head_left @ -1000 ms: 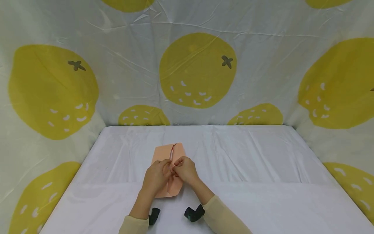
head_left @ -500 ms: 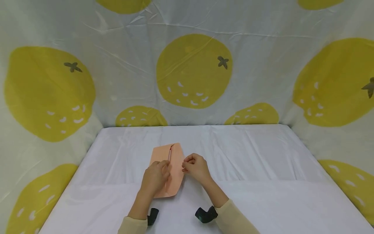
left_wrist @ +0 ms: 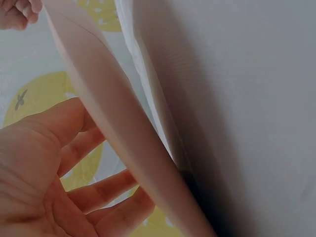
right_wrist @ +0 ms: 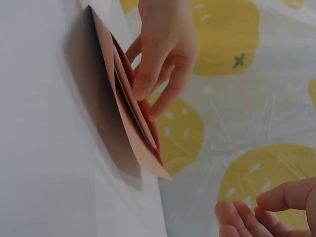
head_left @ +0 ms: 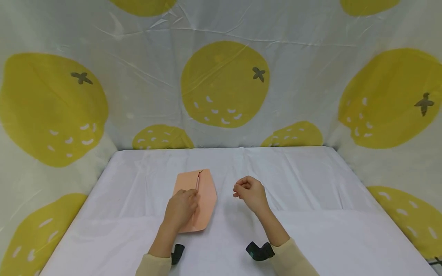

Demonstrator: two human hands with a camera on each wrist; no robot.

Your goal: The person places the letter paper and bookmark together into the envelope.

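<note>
A peach envelope point(head_left: 205, 203) lies at an angle on the white table, its pointed flap turned to the right. A pale sheet point(right_wrist: 136, 111) shows inside its gaping pocket in the right wrist view. My left hand point(head_left: 181, 209) holds the envelope's upper layer at the pocket edge, thumb by the opening; the left wrist view shows its fingers point(left_wrist: 106, 195) against the paper. To the right of the envelope, apart from it, my right hand point(head_left: 252, 193) hovers with loosely bent fingers and nothing visible in it. Its thumb point(right_wrist: 286, 195) stands apart from the fingertips in the right wrist view.
White cloth covers the table point(head_left: 310, 237). A curtain with yellow fruit prints point(head_left: 224, 84) encloses the back and sides. Black wrist cameras point(head_left: 260, 251) jut inward from both wrists, low over the cloth.
My right hand has left the envelope's middle and moved right, clear of the paper. My left hand has stayed at the envelope. The head view has shifted slightly.
</note>
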